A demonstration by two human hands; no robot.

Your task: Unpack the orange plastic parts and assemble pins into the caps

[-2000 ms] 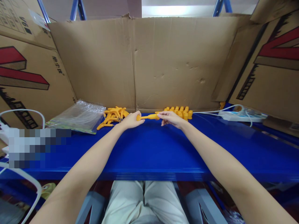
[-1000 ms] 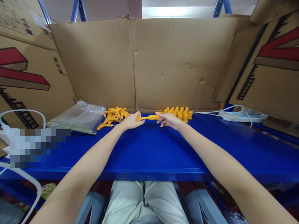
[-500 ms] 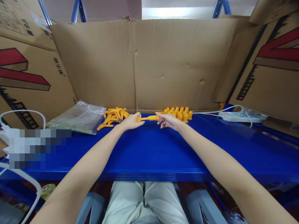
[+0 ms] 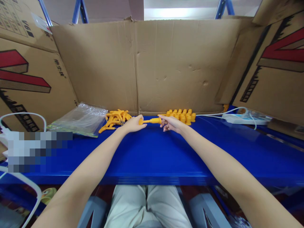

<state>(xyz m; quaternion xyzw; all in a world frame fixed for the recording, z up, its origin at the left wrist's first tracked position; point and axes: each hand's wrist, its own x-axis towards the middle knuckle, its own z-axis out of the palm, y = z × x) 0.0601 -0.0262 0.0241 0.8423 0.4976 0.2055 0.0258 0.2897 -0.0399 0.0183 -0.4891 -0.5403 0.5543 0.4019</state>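
Between my hands, just above the blue tabletop, an orange-yellow plastic piece with a twisted, screw-like shaft (image 4: 146,121) lies level. My left hand (image 4: 135,124) is closed round its wider left end. On its right end sits a ribbed orange-yellow sleeve (image 4: 155,120), which the thumb and fingertips of my right hand (image 4: 171,123) pinch. Left of my left hand is a heap of orange-yellow branched pieces (image 4: 116,116), some with small metal chains. Behind my right hand stand rows of orange-yellow cup-shaped pieces (image 4: 188,117), partly hidden by it.
Clear plastic bags (image 4: 79,118) lie at the left of the blue table (image 4: 154,155). A cardboard wall (image 4: 180,66) closes off the back, with printed boxes at both sides. A white power strip (image 4: 245,119) with cables lies at the right.
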